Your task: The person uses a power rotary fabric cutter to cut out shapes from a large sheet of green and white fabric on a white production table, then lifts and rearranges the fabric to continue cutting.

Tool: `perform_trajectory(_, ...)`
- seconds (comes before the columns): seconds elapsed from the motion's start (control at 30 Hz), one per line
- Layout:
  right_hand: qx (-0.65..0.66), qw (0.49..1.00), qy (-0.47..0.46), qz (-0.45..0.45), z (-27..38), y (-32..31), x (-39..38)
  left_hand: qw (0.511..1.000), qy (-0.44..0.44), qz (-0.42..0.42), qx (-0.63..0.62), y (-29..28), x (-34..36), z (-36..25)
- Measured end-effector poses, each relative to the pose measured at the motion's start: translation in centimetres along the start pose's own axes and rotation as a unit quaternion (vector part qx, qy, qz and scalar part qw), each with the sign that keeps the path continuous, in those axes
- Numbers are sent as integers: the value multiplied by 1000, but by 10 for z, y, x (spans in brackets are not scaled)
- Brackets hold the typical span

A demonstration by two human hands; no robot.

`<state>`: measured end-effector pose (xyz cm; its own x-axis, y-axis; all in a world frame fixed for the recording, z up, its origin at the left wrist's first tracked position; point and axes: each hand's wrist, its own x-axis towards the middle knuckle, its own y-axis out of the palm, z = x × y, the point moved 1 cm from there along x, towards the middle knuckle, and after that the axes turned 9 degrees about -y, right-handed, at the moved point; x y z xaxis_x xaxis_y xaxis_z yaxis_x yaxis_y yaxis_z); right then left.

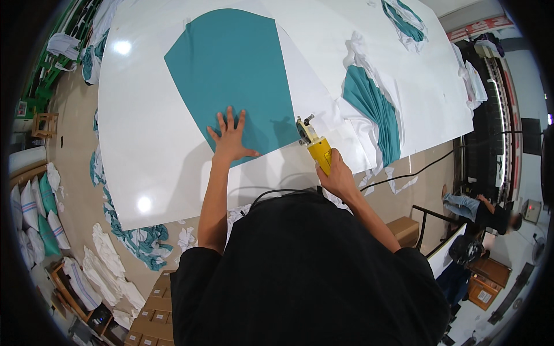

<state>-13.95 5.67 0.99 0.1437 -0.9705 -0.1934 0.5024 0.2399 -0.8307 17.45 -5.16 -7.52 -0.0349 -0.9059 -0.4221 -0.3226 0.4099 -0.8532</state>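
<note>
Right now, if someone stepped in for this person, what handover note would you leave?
Left hand: flat, fingers spread, pressing the teal fabric piece onto the white table.
Right hand: gripping the yellow electric cutter, blade end at the fabric's lower right edge.
Done: offcuts lie to the right.
Left: how much of the edge remains uncut cannot be told.
</note>
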Motion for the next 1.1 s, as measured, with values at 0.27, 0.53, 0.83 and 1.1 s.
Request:
perform_trajectory(0.27, 19, 999, 25, -9, 9, 4, 9, 1000, -3, 1, 1, -1, 0, -1)
perform_trajectory(0.53, 6, 999, 9, -43, 15, 11, 35, 1000, -3, -3, 7, -2, -2, -1)
perform_trajectory(0.83, -2, 998, 5, -59, 14, 12, 90, 1000, 0, -8, -6, -6, -4, -3)
perform_trajectory(1.1, -11, 997, 9, -76, 24, 4, 141, 1000, 1, -14, -17, -5, -4, -3)
